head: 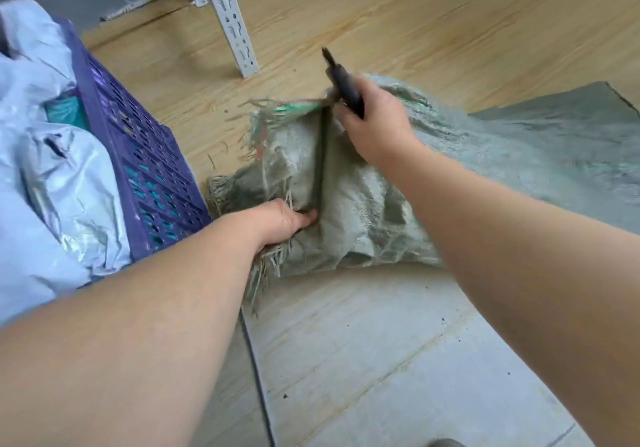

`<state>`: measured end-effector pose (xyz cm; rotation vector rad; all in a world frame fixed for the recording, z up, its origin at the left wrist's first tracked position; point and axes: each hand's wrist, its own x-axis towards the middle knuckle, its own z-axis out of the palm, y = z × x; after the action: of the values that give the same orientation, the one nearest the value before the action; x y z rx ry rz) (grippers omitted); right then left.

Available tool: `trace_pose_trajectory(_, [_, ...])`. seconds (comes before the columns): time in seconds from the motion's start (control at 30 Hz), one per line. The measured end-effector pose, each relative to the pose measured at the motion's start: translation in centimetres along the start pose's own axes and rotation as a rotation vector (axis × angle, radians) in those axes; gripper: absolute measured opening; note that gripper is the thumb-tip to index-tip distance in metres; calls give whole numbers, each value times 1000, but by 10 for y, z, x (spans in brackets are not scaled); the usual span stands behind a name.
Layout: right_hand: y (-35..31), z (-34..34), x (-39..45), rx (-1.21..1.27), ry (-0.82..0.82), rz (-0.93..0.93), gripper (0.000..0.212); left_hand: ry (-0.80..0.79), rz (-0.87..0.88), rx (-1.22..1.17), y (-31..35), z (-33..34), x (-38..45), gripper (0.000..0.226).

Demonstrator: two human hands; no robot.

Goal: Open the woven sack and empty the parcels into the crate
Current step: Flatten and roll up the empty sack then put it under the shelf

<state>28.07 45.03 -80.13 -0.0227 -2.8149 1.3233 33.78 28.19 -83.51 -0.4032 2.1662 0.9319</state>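
Note:
A grey-green woven sack (367,200) lies on the floor with its frayed mouth toward the crate. My left hand (280,225) grips the near frayed edge of the mouth, fingers curled into the fabric. My right hand (374,124) holds a dark-handled cutting tool (341,81) at the far end of the mouth, where green thread shows. A long straight slit runs between the two hands. A purple perforated crate (145,173) stands at the left, piled with pale blue plastic parcels (52,176). What is inside the sack is hidden.
A white slotted metal shelf leg (232,20) stands on the wood floor behind the sack. A flat grey-green sack (561,141) lies at the right. Pale grey floor panels (398,360) lie in front, with a dark cable (256,370) running along their edge.

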Motion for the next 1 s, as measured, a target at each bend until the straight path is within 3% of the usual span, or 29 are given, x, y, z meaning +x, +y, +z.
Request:
trace_pose_trajectory(0.03, [-2, 8, 1, 80, -85, 32, 36, 132, -48, -130, -6, 0, 4, 75])
trace_pose_trajectory(0.1, [1, 19, 5, 118, -105, 121, 42, 380, -187, -319, -23, -3, 11, 56])
trace_pose_trajectory(0.2, [22, 27, -1, -210, -13, 262, 27, 463, -316, -472, -42, -10, 12, 44])
trace_pose_trajectory(0.27, [46, 33, -17, -384, -93, 365, 22, 471, -376, -466, -54, -15, 15, 42])
trace_pose_trajectory(0.33, [74, 41, -33, -463, -248, 434, 23, 495, -424, -436, -65, -11, 20, 45])
trace_pose_trajectory(0.43, [105, 45, -52, -449, -464, 470, 27, 631, -541, -308, -62, 11, 12, 71])
trace_pose_trajectory(0.5, [114, 41, -58, -462, -473, 473, 35, 657, -551, -342, -56, 24, 4, 82])
trace_pose_trajectory(0.57, [119, 34, -59, -485, -371, 504, 35, 643, -562, -426, -57, 30, 7, 88])
trace_pose_trajectory(0.63, [119, 28, -58, -438, -331, 562, 34, 526, -540, -584, -56, 30, 14, 83])
trace_pose_trajectory(0.7, [120, 26, -60, -237, -372, 649, 37, 410, -551, -763, -45, 32, 7, 74])
trace_pose_trajectory(0.77, [117, 25, -65, -46, -417, 693, 38, 246, -578, -794, -38, 36, -3, 72])
trace_pose_trajectory(0.87, [113, 20, -68, -36, -459, 574, 35, 21, -552, -777, -25, 36, -23, 48])
trace_pose_trajectory(0.93, [111, 20, -69, 19, -430, 562, 36, 63, -507, -761, -16, 31, -27, 37])
trace_pose_trajectory(1.0, [107, 24, -70, 155, -431, 643, 40, 306, -387, -715, -9, 22, -21, 48])
